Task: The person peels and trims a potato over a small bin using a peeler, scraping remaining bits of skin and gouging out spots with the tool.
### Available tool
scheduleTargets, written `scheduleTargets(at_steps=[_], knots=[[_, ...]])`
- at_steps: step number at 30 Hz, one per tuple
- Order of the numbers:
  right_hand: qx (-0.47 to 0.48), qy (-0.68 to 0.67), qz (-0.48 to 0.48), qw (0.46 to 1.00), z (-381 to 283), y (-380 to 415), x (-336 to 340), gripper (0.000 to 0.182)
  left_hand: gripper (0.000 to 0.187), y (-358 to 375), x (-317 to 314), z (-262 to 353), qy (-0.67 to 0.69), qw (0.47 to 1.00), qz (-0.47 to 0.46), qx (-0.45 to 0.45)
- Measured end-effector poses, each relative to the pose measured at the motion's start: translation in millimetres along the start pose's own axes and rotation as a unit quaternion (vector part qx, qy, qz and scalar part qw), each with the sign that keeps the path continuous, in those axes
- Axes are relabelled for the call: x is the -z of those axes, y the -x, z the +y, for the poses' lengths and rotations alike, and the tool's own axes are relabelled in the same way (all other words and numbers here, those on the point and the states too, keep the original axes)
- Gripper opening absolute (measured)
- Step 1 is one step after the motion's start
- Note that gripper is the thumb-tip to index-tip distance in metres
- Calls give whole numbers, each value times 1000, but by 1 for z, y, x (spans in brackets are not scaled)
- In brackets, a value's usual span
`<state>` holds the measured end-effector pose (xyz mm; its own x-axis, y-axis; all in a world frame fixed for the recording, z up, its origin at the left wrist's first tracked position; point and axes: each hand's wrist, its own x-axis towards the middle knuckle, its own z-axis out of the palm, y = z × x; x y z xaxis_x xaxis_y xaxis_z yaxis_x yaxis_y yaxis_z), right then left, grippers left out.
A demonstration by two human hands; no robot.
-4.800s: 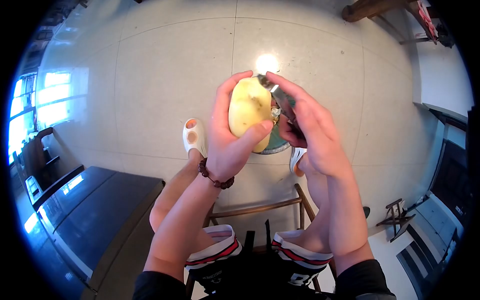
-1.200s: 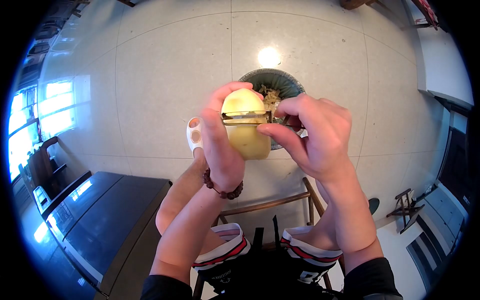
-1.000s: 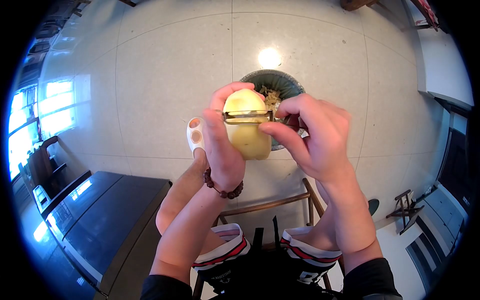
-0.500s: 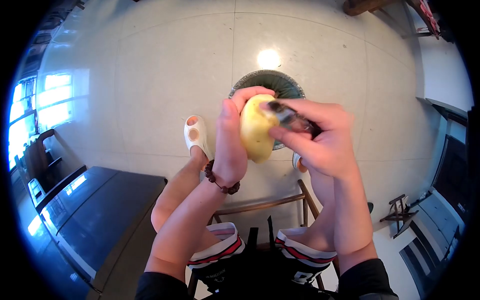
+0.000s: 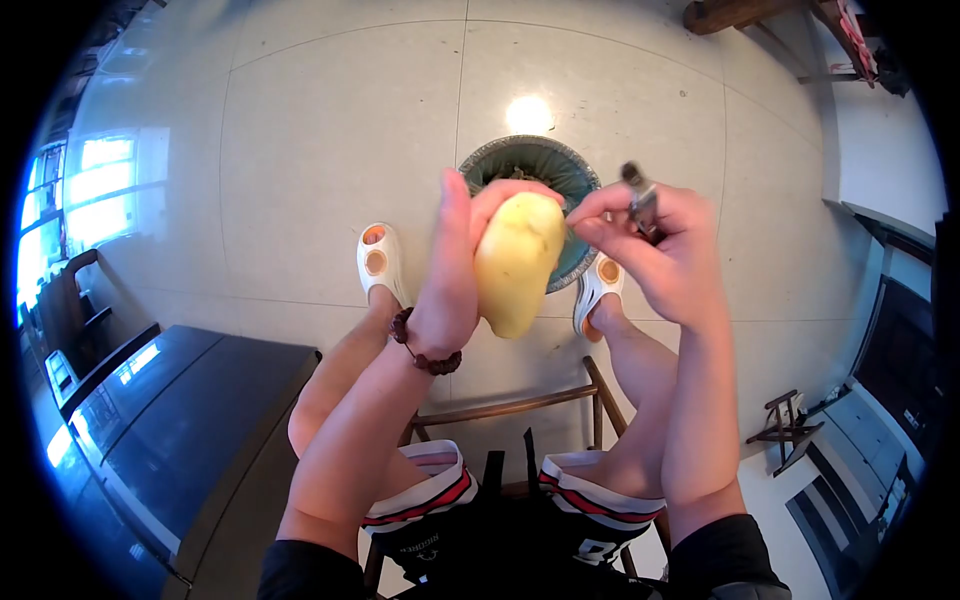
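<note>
A peeled yellow potato rests in my left hand, whose fingers wrap round its far side while the thumb points up. My right hand is just right of the potato, apart from it. A peeler with a dark end and a shiny metal part is gripped in that hand and stands out from it. Thumb and forefinger come together beside the potato; whether a scrap is between them is too small to tell. Below both hands stands a round bin with a dark greenish liner and scraps inside, partly hidden.
My feet in white clogs flank the bin on the tiled floor. A wooden chair rail runs between my legs. To the left is a dark glossy table; a small wooden stool stands at right.
My right hand has drawn the peeler off the potato, to the right, and turned it upward. The potato is tilted slightly, and more of the bin's inside shows.
</note>
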<state>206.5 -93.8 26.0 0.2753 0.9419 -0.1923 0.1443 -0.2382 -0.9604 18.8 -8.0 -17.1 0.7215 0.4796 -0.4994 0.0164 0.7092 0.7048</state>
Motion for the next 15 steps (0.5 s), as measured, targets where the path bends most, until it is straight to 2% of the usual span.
scheduleTargets(at_steps=[1,2,7,11,13,15], knots=[[-37,-30,18,999,0,-1,1,10,108,-2,2,-1,39,999,2,-12],[-35,-31,16,999,-2,-1,1,10,108,-3,4,0,38,999,4,-14],[-40,-16,-15,999,-3,0,1,11,104,-4,4,-4,-23,994,36,-102],[-72,12,-25,997,1,-3,8,16,102,0,9,-4,-92,986,39,-134],[-130,9,-89,988,0,-3,10,15,101,-1,10,-7,-70,982,68,-160],[-129,36,-87,987,8,-4,8,15,101,-1,10,-2,-74,980,75,-166]])
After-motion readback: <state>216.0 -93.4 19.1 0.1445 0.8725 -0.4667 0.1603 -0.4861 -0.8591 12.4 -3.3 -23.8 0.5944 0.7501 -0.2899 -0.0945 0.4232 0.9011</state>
